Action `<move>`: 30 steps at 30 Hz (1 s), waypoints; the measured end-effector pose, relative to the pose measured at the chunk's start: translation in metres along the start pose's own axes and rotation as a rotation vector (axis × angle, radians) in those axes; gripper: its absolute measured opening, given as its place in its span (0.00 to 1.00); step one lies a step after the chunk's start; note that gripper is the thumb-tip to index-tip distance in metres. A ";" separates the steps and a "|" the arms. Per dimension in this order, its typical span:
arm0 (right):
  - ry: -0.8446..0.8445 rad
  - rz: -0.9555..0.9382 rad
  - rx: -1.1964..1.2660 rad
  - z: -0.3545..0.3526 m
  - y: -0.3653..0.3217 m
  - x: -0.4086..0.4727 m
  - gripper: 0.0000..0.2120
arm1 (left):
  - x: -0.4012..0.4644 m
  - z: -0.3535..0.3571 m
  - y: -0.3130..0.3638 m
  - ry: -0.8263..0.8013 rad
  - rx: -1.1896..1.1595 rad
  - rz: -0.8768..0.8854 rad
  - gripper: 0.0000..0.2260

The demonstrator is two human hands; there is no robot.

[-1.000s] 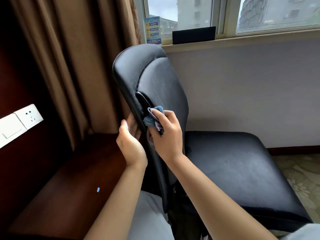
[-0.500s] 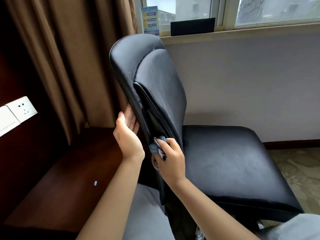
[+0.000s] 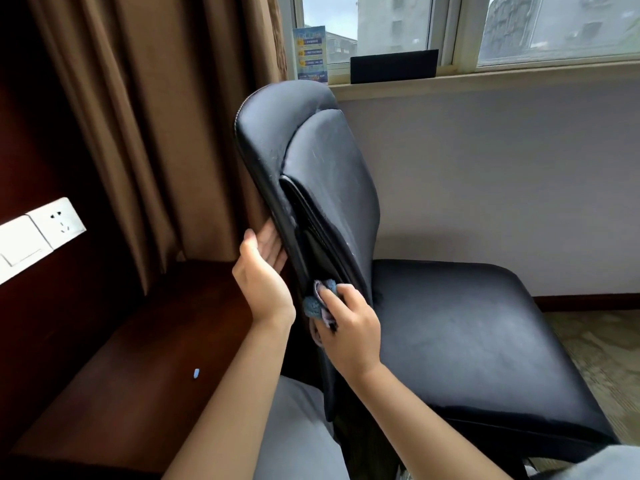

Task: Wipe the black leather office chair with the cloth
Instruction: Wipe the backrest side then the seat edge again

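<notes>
1. A person's right hand grips a bunched blue cloth and presses it against the lower edge of the backrest of a black leather chair, low down near where the backrest meets the seat.
2. The fingers of that hand curl round the cloth, with part of the fabric showing above the knuckles and a pale hem showing at the thumb.
3. The left hand lies flat against the back of the backrest, fingers straight and relaxed, thumb up; it holds nothing.
4. The chair stands side-on to the camera, its backrest tilted and its seat stretching away to the right, over a patterned carpet.
5. Left of the chair is a dark wooden desk, with a small blue speck lying on its top.
6. A white socket sits on the dark panel at far left.
7. Brown curtains hang behind the chair, beside a window with a blue leaflet and a black card propped on the sill.
</notes>
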State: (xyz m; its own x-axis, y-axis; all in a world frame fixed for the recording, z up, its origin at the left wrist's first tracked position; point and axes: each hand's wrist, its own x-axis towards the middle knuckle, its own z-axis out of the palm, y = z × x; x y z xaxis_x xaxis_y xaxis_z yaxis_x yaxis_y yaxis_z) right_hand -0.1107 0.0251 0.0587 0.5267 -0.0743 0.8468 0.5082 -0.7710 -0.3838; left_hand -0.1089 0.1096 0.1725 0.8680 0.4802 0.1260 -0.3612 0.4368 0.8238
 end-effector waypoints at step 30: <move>0.011 0.090 0.296 -0.021 -0.041 0.131 0.17 | 0.037 0.053 0.041 0.266 0.030 0.225 0.11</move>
State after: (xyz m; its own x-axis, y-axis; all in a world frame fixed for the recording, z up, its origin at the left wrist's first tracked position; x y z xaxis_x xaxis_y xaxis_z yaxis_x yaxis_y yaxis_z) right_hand -0.0769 0.0334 0.1926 0.5719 -0.1417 0.8080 0.6374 -0.5433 -0.5464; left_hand -0.0732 0.1046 0.2402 0.6471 0.7453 0.1609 -0.5198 0.2768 0.8082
